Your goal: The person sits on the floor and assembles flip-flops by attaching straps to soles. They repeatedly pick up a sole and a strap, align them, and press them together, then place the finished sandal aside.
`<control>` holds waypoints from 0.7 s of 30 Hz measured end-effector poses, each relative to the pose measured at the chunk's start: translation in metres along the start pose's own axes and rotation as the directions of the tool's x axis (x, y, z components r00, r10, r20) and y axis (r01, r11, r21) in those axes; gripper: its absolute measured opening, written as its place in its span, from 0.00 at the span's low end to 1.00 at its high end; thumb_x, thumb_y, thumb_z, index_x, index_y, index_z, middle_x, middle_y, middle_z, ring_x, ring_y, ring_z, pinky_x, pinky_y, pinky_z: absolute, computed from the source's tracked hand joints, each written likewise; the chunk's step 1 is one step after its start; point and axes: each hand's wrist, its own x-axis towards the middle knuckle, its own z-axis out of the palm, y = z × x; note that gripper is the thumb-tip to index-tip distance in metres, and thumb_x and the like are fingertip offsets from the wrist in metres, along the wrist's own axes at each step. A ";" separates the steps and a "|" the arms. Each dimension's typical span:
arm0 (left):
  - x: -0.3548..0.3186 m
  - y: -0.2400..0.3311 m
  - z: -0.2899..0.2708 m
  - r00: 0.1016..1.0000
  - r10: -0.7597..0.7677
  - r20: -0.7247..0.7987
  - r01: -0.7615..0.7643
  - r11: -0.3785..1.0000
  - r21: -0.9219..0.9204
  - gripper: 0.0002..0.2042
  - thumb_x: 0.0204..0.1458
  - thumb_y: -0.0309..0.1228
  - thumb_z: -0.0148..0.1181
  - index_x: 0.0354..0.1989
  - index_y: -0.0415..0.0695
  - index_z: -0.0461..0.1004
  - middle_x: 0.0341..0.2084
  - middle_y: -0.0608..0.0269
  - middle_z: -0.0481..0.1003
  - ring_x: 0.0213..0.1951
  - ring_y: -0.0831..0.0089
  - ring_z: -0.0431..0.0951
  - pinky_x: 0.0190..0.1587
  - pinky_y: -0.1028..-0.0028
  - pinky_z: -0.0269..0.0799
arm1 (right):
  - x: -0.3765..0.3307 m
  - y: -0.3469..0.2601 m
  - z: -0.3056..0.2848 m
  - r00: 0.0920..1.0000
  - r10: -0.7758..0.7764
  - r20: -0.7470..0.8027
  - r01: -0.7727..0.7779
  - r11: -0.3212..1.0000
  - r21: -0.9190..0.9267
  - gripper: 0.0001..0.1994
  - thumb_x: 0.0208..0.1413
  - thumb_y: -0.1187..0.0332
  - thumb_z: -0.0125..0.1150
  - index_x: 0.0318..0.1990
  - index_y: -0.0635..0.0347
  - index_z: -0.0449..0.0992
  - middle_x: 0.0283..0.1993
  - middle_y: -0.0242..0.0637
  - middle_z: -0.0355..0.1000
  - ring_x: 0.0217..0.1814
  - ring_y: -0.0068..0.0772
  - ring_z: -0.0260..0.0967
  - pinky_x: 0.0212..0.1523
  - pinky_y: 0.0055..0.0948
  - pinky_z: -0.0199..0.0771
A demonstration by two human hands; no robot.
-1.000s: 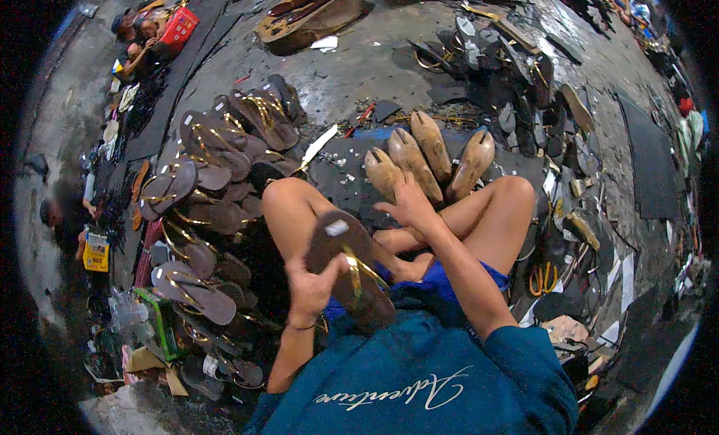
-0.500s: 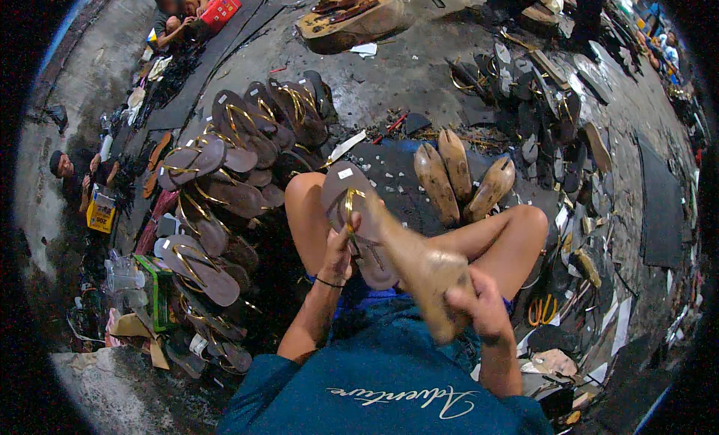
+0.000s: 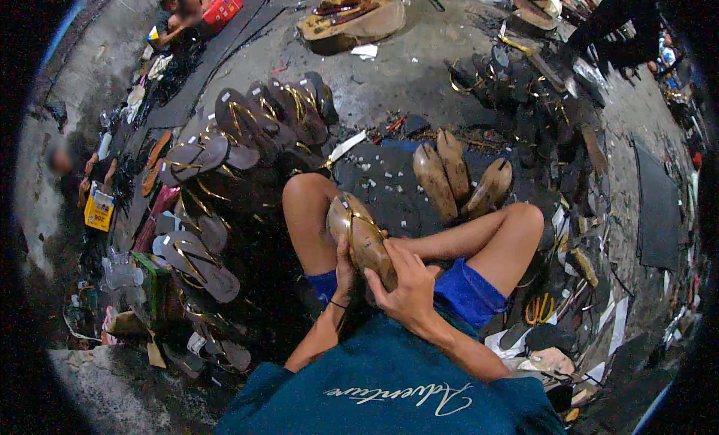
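Note:
Between my knees I hold a brown, glossy foot-shaped shoe last (image 3: 374, 254), its toe end pointing away from me. The gold strap (image 3: 349, 212) of a flip-flop lies across its front part; the flip-flop's sole is mostly hidden beneath the last. My left hand (image 3: 344, 274) is closed along the left side of the pair. From the right, my right hand (image 3: 407, 284) wraps round the heel half, fingers over the side and thumb on top. Ahead of my right knee, more lasts (image 3: 434, 182) stand together on the dark mat.
Flip-flops with gold straps (image 3: 198, 259) are heaped along my left, beside a green crate (image 3: 155, 289). Dark soles and scraps (image 3: 543, 128) litter the right. A wooden block (image 3: 352, 26) stands at the far middle. Other people sit at the far left, near a red basket (image 3: 222, 9).
The last, swung over the flip-flop half a second ago, now sits under its gold strap. My right hand has moved left onto the pair, and the flip-flop has turned and come lower.

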 end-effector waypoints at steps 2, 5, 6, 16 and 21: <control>-0.003 0.009 0.025 0.994 -0.008 -0.106 0.021 0.993 0.118 0.35 0.60 0.57 0.40 0.59 0.35 0.60 0.51 0.48 0.70 0.50 0.59 0.74 0.56 0.62 0.69 | 0.001 -0.005 -0.010 0.997 -0.014 -0.069 0.011 0.999 -0.034 0.27 0.46 0.62 0.68 0.52 0.69 0.71 0.48 0.51 0.72 0.49 0.51 0.71 0.51 0.40 0.71; 0.015 0.019 0.038 0.989 0.129 -0.079 -0.102 0.955 0.280 0.30 0.58 0.47 0.54 0.58 0.34 0.60 0.48 0.52 0.71 0.49 0.63 0.74 0.55 0.65 0.69 | 0.015 -0.005 -0.022 0.990 -0.007 -0.138 0.000 0.999 -0.049 0.29 0.48 0.61 0.65 0.57 0.67 0.68 0.53 0.50 0.69 0.52 0.51 0.69 0.54 0.41 0.70; 0.020 0.024 0.045 0.989 0.123 -0.079 -0.088 0.934 0.346 0.29 0.57 0.45 0.56 0.58 0.34 0.60 0.48 0.52 0.71 0.49 0.63 0.73 0.55 0.65 0.69 | 0.018 -0.002 -0.025 0.986 0.001 -0.169 -0.011 0.998 -0.058 0.30 0.49 0.60 0.64 0.58 0.66 0.67 0.56 0.48 0.69 0.53 0.50 0.69 0.55 0.41 0.70; 0.020 0.030 0.019 0.986 0.096 0.136 -0.149 0.868 0.473 0.37 0.49 0.36 0.64 0.64 0.38 0.50 0.53 0.56 0.66 0.54 0.64 0.69 0.55 0.66 0.69 | -0.006 0.033 -0.046 0.981 -0.135 0.140 0.119 0.986 0.113 0.49 0.39 0.50 0.75 0.62 0.72 0.55 0.63 0.59 0.57 0.66 0.53 0.56 0.65 0.40 0.57; 0.030 0.012 -0.001 0.999 -0.020 0.027 0.007 0.906 0.422 0.33 0.52 0.38 0.61 0.63 0.38 0.55 0.50 0.59 0.69 0.50 0.68 0.72 0.50 0.69 0.71 | -0.020 0.025 -0.053 0.900 0.142 0.413 -0.149 0.989 -0.015 0.48 0.41 0.53 0.72 0.63 0.73 0.50 0.62 0.60 0.57 0.65 0.57 0.56 0.63 0.41 0.61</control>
